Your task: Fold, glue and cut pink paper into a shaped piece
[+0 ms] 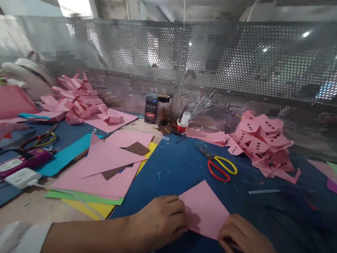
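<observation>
A square sheet of pink paper (207, 209) lies turned cornerwise on the blue table mat in front of me. My left hand (163, 223) is closed, its curled fingers on the sheet's left corner; the thumb is hidden. At the lower right edge, my right hand (244, 236) pinches the paper between bent fingers. Just beyond the sheet rest scissors (219, 167) with one red and one yellow handle loop, blades pointing away from me.
Folded pink pieces with dark spots (261, 142) are heaped at right. Larger pink sheets (112, 163) overlap coloured paper at left, near a purple power strip (24, 160) and a pink glue gun (4, 133). A red-and-white cup (182, 126) stands before the perforated metal screen (209, 56).
</observation>
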The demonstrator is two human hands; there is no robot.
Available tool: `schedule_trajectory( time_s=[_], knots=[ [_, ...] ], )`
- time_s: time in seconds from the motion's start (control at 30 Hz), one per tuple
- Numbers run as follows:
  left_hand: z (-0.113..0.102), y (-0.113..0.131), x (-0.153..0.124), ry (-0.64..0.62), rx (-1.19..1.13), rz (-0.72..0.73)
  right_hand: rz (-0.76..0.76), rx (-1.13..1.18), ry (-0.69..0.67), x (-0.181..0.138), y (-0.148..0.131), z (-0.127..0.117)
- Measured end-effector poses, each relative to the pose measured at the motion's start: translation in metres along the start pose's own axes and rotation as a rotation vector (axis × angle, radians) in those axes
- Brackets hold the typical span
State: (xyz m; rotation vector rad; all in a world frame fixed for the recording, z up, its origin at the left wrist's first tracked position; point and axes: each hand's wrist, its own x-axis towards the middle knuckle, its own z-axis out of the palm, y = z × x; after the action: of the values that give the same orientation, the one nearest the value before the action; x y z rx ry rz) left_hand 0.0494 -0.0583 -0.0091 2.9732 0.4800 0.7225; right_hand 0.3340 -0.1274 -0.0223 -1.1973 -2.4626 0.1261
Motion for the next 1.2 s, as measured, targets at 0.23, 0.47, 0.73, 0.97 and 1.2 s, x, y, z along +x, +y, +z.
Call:
schedule_trajectory(
  time_s=[0.23, 0.47, 0.73, 0.97, 1.2],
  knots=[
    [0.001, -0.002, -0.002, -0.012, -0.05, -0.016, 0.047, 0.023, -0.053, 0.009, -0.013, -0.013],
    [0.006, -0.004, -0.001, 0.029, -0.117, -0.065, 0.07, -0.003, -0.122, 0.013, -0.011, -0.016],
    [0.001, -0.007, -0.005, -0.018, -0.178, -0.032, 0.266, 0.164, -0.125, 0.012, -0.025, -0.024],
    [-0.001, -0.011, -0.011, -0.06, -0.227, -0.027, 0.328, 0.242, -0.135, 0.013, -0.032, -0.034],
    [-0.006, -0.01, -0.009, -0.068, -0.171, -0.028, 0.274, 0.175, -0.119, 0.013, -0.031, -0.033]
  ],
)
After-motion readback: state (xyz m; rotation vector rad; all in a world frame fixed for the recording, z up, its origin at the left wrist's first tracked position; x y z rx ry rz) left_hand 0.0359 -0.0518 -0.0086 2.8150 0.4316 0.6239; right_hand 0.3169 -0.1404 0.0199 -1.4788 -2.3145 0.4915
